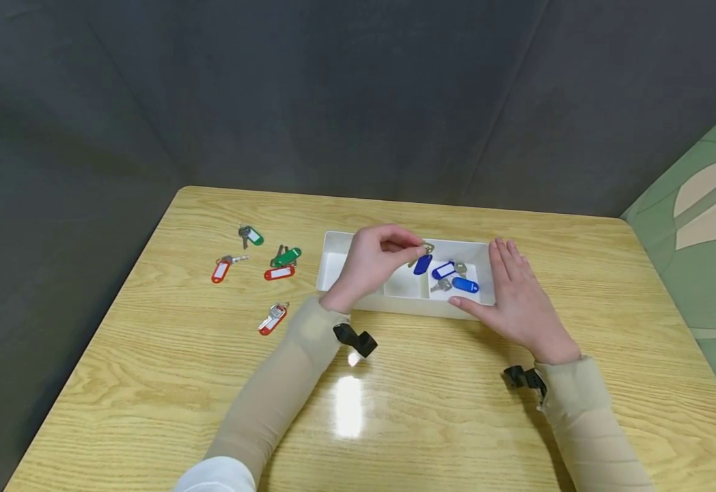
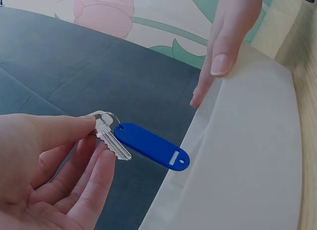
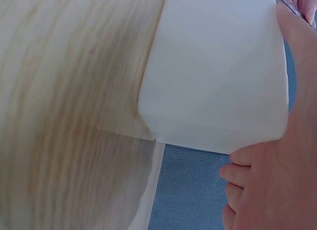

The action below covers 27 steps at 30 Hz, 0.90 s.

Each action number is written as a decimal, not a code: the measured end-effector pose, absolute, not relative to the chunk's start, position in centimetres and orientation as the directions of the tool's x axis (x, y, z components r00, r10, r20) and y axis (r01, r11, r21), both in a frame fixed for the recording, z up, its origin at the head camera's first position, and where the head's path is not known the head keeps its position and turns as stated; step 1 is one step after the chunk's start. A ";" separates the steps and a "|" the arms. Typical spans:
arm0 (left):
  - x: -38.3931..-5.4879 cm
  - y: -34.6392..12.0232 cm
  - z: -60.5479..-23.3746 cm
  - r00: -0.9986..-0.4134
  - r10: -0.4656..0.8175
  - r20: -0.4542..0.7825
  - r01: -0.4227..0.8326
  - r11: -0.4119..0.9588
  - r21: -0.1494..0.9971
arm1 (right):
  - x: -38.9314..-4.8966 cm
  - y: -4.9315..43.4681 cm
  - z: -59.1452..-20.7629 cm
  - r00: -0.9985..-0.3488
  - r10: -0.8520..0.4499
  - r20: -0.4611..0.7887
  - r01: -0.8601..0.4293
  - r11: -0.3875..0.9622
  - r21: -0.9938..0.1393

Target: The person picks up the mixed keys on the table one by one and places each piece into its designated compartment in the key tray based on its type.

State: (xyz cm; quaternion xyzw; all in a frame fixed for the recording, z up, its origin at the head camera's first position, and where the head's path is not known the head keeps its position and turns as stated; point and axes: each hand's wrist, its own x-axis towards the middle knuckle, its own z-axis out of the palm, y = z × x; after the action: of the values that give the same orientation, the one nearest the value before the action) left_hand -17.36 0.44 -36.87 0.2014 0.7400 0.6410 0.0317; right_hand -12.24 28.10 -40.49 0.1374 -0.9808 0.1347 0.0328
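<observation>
Counter, pale and wood-grained, bears the white tray, which is split into compartments. Two beige sleeves reach in from the tray's near side. The right hand rests against the tray's right end, fingers straight and together, thumb spread along the near wall; it grasps no key. The left hand is above the tray, pinching a key between thumb and fingers. A black mount sits at the left wrist, on the tray's near side.

From the pinched key's ring hangs a blue tag, just beyond the left fingertips and clear of them, over the tray near the divider of its right compartment. Inside that compartment, beside the right thumb, lie a white-labelled blue tag and a plain blue tag, with two keys.

Left of the tray, well apart from the right hand, are a far green tag, a nearer green tag and three red tags, keys among them.
</observation>
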 end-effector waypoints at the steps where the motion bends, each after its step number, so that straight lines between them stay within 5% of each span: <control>1: -17.4 0.5 -36.8 -0.916 0.342 0.210 0.257 0.096 0.962 | -12.2 28.1 -40.5 -0.960 -0.260 0.100 -0.278 0.926 -0.257; 27: -18.4 5.0 -37.0 -0.903 0.385 0.192 0.246 0.097 0.964 | -12.2 28.1 -40.4 -0.959 -0.268 0.089 -0.282 0.924 -0.256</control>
State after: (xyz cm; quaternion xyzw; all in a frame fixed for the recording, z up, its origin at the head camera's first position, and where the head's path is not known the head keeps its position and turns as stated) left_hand -18.42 5.05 -37.02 0.2137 0.7386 0.6370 0.0545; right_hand -12.23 28.09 -40.36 0.1404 -0.9806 0.1344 0.0260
